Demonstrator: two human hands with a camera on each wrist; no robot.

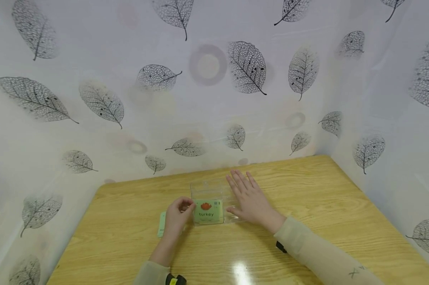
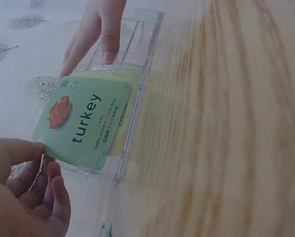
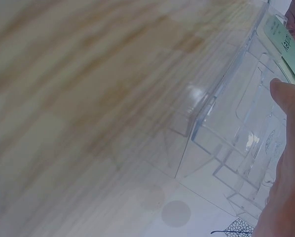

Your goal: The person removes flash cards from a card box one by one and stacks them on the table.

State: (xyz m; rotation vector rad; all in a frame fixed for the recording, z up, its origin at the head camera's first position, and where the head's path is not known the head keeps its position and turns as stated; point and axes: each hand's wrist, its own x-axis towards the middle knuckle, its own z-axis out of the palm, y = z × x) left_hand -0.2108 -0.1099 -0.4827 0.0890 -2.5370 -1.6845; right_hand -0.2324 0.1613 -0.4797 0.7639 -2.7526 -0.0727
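Note:
A green flashcard (image 1: pixel 208 218) printed "turkey" lies slightly askew on a pale yellow card (image 2: pixel 134 76) in a clear plastic box (image 1: pixel 207 194). My left hand (image 1: pixel 176 215) pinches the flashcard's corner between thumb and index finger, the other fingers loosely curled. On the right side of the box rests my right hand (image 1: pixel 251 202), its fingers straight and spread. In the right wrist view, its thumb (image 3: pixel 285 94) lies over the clear plastic beside the cards. How many cards lie under the top one cannot be told.
Another green card (image 1: pixel 162 224) lies on the wooden table (image 1: pixel 111 229) left of the box, partly hidden by my left hand. A pale cloth with a leaf print (image 1: pixel 207 107) hangs behind the table and along both sides.

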